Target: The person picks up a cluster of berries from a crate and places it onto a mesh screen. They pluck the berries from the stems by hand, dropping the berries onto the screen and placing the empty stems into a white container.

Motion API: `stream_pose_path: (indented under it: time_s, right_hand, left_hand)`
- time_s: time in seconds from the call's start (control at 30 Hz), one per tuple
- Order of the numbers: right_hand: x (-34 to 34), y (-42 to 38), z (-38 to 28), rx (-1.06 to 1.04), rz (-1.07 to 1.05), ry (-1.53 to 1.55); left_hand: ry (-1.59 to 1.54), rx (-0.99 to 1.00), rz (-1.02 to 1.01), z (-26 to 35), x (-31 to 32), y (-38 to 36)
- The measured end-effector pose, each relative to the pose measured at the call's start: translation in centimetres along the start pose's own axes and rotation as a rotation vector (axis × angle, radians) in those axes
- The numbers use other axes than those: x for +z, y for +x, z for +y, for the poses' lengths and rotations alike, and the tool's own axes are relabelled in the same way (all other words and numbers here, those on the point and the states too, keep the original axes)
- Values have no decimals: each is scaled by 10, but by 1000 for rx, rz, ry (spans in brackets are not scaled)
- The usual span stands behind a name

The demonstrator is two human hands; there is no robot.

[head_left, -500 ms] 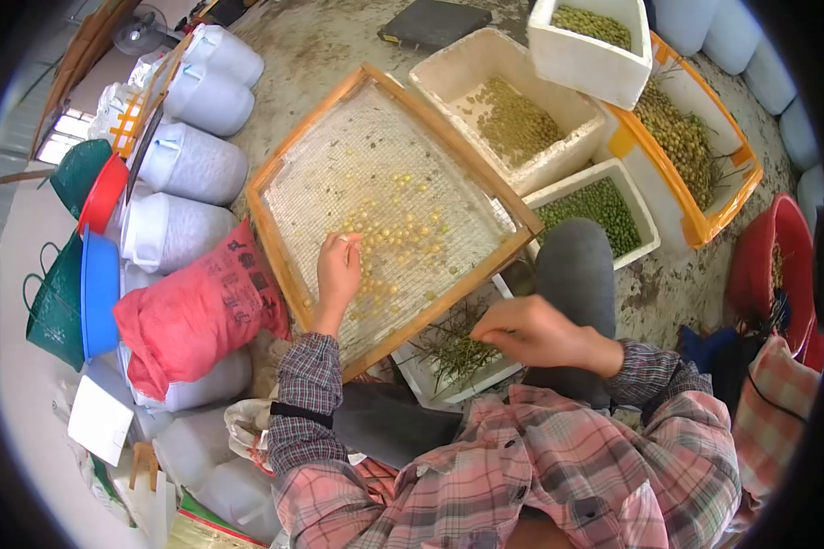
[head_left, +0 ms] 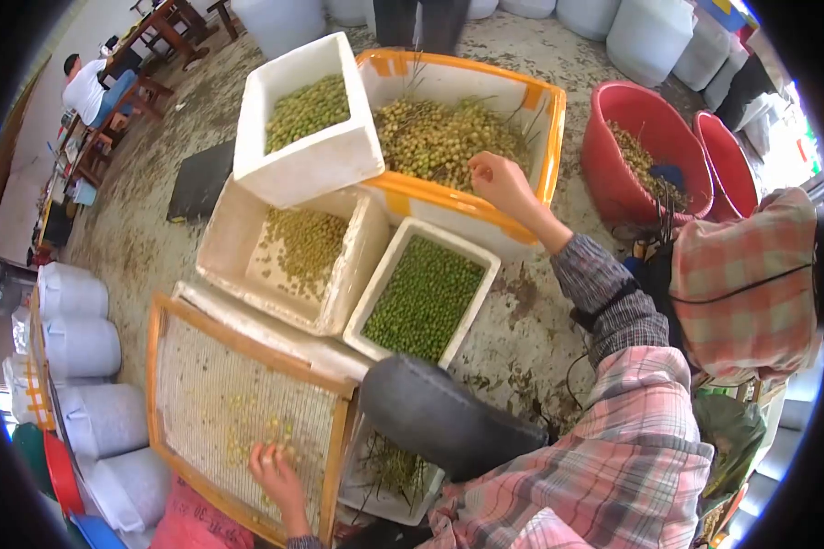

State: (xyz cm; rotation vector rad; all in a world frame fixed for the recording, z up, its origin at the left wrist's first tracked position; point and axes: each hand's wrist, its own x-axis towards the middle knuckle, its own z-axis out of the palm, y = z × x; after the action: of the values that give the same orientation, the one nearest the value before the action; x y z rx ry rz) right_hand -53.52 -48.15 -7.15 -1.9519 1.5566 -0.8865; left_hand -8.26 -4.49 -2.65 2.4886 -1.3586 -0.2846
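Note:
My left hand is low over a wood-framed mesh screen, its slightly bent fingers apart beside a scatter of small yellowish round berries. Out to the right, my right hand is at the near edge of a white box with orange-taped rim. Its fingers are curled in; whatever they may hold is hidden. That box is heaped with yellow-green berries on thin stems.
Foam boxes hold loose berries: a tilted one, a larger one and one with green berries. Stems lie in a tray beneath the screen's edge. Red tubs stand right. A person sits far left.
The view has swung to the right. My right hand has moved from above the stem tray out to the orange-rimmed box. My left hand stays over the screen, its fingers now more apart.

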Motion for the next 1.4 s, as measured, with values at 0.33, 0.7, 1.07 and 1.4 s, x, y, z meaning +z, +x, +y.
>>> stream_pose_path:
  time_s: [0.33, 0.7, 1.07, 1.4]
  right_hand:
    - [27, 125, 161, 296, -638, -751]
    - [14, 132, 201, 299, -897, -1124]
    - [-77, 134, 86, 73, -586, -1088]
    - [-127, 59, -58, -86, -461, -54]
  left_hand:
    - [151, -102, 126, -39, -45, -30]
    - [215, -134, 38, -26, -51, -34]
    - [190, -74, 25, -40, -65, -43]
    - [-475, -57, 180, 30, -58, -11]
